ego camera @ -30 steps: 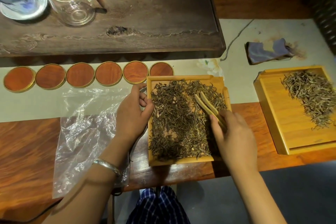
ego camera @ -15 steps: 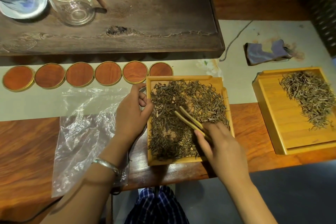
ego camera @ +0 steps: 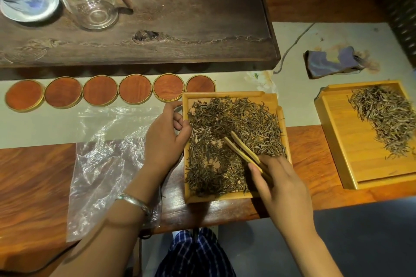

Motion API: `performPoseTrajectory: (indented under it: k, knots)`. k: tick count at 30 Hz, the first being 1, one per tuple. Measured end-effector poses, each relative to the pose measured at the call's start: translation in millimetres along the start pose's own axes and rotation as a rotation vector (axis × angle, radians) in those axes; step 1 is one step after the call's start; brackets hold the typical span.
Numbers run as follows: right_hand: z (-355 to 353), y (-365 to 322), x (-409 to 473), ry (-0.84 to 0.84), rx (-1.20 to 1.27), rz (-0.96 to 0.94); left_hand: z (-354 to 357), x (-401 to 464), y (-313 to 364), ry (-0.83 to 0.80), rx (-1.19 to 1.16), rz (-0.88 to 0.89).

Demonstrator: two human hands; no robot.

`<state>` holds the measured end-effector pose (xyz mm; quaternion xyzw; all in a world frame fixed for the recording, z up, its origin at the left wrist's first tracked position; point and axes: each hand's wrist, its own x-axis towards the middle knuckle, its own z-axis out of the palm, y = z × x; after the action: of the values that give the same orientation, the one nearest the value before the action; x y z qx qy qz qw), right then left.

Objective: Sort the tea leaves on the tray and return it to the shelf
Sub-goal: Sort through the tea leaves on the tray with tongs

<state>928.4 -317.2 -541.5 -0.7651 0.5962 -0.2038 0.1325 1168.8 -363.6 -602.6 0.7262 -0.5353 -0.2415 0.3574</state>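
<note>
Sorting judged midway: near tray (ego camera: 231,95) is steadied by left hand (ego camera: 165,139); bamboo tongs (ego camera: 244,150) are gripped by right hand (ego camera: 281,184) over tea leaves (ego camera: 216,141); shelf return pending.

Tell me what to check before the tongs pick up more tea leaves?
1. Left hand steadying the near tray: ok.
2. Right hand holding the tongs: ok.
3. Tong tips apart, over the tea leaves: ok.
4. Leaf caught between the tips: cannot tell.
5. Bare room on the far tray beside its pile: ok.
6. Near tray fully on the table: not ok, its front edge overhangs.
</note>
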Motion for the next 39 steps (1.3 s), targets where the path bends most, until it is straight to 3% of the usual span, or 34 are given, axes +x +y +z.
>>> performPoseTrajectory:
  k: [14, 39]
  knots:
    - [-2.3, 7.3, 19.8, 0.030, -0.076, 0.094, -0.8, 0.2, 0.9, -0.008, -0.013, -0.003]
    - [31.1, -49.7, 67.1, 0.028, -0.113, -0.080, 0.2, -0.8, -2.9, -0.009, -0.015, 0.000]
